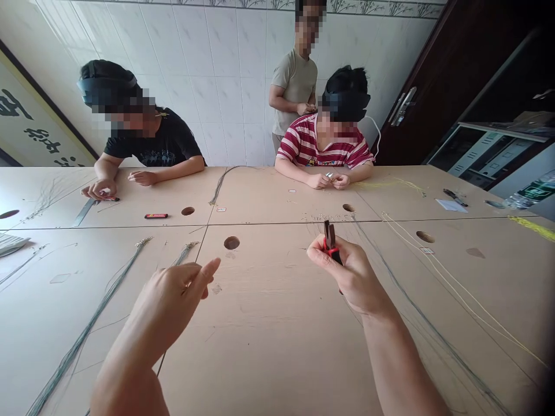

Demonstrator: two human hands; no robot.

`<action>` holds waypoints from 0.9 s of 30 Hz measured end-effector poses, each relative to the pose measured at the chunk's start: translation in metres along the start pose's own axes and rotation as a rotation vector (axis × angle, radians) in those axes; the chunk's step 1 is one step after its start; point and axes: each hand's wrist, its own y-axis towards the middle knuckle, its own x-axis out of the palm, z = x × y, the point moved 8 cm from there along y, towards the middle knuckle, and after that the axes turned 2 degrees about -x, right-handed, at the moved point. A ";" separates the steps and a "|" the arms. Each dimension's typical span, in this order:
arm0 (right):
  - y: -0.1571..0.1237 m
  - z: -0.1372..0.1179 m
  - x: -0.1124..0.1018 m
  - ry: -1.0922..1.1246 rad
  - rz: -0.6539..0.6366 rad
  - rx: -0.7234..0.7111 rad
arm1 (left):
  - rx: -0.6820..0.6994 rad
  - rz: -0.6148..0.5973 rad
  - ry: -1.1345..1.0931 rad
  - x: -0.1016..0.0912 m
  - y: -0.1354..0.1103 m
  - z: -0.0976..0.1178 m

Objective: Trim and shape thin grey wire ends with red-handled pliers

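Note:
My right hand (353,271) is wrapped round a pair of pliers (330,237) with red and black handles. Their dark jaws point up and away from me, slightly apart, with nothing visible between them. My left hand (180,292) is raised over the table, fingers curled and thumb pressed along them; whether something thin is inside is hidden. Behind that hand shows the tip of a grey-green wire bundle (186,252). Farther left a longer wire bundle (102,306) lies with small pale ends facing away. Thin dark wires (401,283) run along the table right of the pliers.
The wooden table (269,358) has seams and round holes (231,242). Two seated people work opposite, and another person (293,86) stands behind. A red marker (156,216), yellow wires (459,289), small pale pieces (327,218) and a bottle (535,190) are on the table.

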 end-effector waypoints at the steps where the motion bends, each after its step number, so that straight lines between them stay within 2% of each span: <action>1: 0.000 -0.001 0.000 0.005 -0.002 -0.004 | 0.038 0.067 -0.022 -0.007 -0.003 0.010; 3: -0.001 -0.003 0.002 0.016 -0.014 -0.015 | 0.132 0.197 -0.120 -0.017 -0.008 0.032; 4: -0.001 -0.003 0.004 0.021 -0.025 -0.019 | 0.194 0.222 -0.189 -0.017 -0.008 0.044; 5: -0.001 -0.004 0.006 0.026 -0.037 -0.020 | 0.261 0.198 -0.262 -0.011 -0.006 0.055; 6: -0.002 -0.005 0.008 0.031 -0.050 -0.019 | 0.322 0.121 -0.345 0.001 -0.002 0.066; 8: -0.002 -0.005 0.011 0.042 -0.070 -0.018 | 0.398 -0.141 -0.529 0.035 0.005 0.085; 10: -0.003 -0.006 0.011 0.061 -0.072 -0.025 | 0.423 -0.402 -0.754 0.068 0.007 0.098; 12: -0.003 -0.005 0.010 0.085 -0.075 -0.030 | 0.423 -0.566 -0.919 0.089 0.007 0.104; 15: -0.004 -0.002 0.007 0.126 -0.086 -0.024 | 0.405 -0.590 -0.929 0.103 0.008 0.100; 19: -0.005 0.002 0.005 0.175 -0.092 0.000 | 0.376 -0.573 -0.640 0.117 0.012 0.079; 24: -0.006 0.001 0.006 0.203 -0.105 -0.015 | 0.355 -0.525 -0.227 0.136 0.022 0.039; 27: -0.006 0.001 0.005 0.205 -0.097 -0.019 | 0.330 -0.581 -0.107 0.132 0.023 0.023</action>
